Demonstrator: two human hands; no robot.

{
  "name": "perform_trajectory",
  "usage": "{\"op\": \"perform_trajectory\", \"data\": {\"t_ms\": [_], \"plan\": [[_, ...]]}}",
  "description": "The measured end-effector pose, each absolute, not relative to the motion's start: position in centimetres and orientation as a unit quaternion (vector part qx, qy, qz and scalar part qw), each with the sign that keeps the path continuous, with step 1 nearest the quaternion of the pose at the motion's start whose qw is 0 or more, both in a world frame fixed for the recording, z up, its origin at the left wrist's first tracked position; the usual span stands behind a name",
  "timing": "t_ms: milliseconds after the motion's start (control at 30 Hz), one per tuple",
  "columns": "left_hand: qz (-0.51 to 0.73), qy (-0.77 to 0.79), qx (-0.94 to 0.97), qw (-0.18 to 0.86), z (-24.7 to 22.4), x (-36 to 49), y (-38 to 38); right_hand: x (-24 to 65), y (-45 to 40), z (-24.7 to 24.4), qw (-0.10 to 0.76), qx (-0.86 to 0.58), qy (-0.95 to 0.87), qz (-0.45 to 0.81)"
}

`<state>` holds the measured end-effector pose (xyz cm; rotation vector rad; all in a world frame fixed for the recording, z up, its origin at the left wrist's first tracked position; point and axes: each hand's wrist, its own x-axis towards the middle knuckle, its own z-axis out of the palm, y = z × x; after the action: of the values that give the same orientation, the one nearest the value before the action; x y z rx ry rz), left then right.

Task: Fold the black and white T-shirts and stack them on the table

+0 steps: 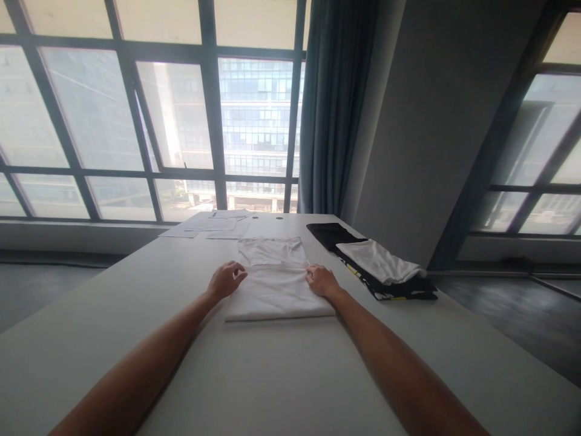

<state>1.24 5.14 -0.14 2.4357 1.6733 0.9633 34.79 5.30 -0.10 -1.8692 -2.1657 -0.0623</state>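
Observation:
A white cloth garment (278,293) lies folded on the table in front of me, its near part in a flat, roughly rectangular layer. Its far part (272,249) is wrinkled and narrower. At the left end of the fold line is my left hand (224,280), fingers curved, with a small gap between thumb and forefinger beside the cloth edge. My right hand (321,280) is at the opposite end, its fingers closed on the garment's edge. Both forearms reach in from the bottom of the view.
To the right, a white folded cloth (381,260) rests on dark garments with yellow and white marks (363,280); a black folded cloth (330,235) lies behind. Paper sheets (211,225) are spread at the table's far left. Beyond stand large windows and a blue-grey curtain (324,109).

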Motion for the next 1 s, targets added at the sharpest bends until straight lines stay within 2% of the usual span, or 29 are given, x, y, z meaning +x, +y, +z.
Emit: {"op": "perform_trajectory", "data": {"t_ms": [133,200,267,400,500,567,633,700,867,1000], "plan": [[0.101,0.385,0.897,0.194,2.5,3.7,2.1,34.7,5.2,-0.1,0.106,-0.656,-0.747,-0.008],[0.016,0.351,0.916,0.195,3.5,4.9,0.6,34.8,5.1,-0.1,0.098,-0.662,-0.743,-0.005],[-0.014,0.355,0.924,0.142,4.0,5.8,-0.6,34.8,5.0,0.1,0.097,-0.666,-0.740,-0.001],[0.008,0.378,0.925,0.047,4.4,6.2,-1.0,34.7,4.6,1.4,0.162,-0.631,-0.758,0.027],[0.069,0.425,0.902,0.034,4.1,5.8,0.0,34.2,4.0,3.2,0.203,-0.549,-0.795,0.156],[0.114,0.463,0.879,0.030,3.7,5.5,0.8,33.6,3.3,4.5,0.164,-0.483,-0.820,0.260],[0.150,0.495,0.855,0.022,3.3,5.3,1.4,32.8,2.5,5.3,0.114,-0.438,-0.836,0.310],[0.174,0.514,0.840,0.021,3.0,5.1,1.8,32.1,2.0,5.5,0.091,-0.443,-0.847,0.280],[0.192,0.482,0.852,0.074,3.4,4.3,2.0,32.1,2.1,5.1,0.082,-0.548,-0.830,0.056],[0.166,0.464,0.863,0.110,4.1,3.0,2.6,34.3,3.1,5.3,0.082,-0.581,-0.810,0.012]]}}
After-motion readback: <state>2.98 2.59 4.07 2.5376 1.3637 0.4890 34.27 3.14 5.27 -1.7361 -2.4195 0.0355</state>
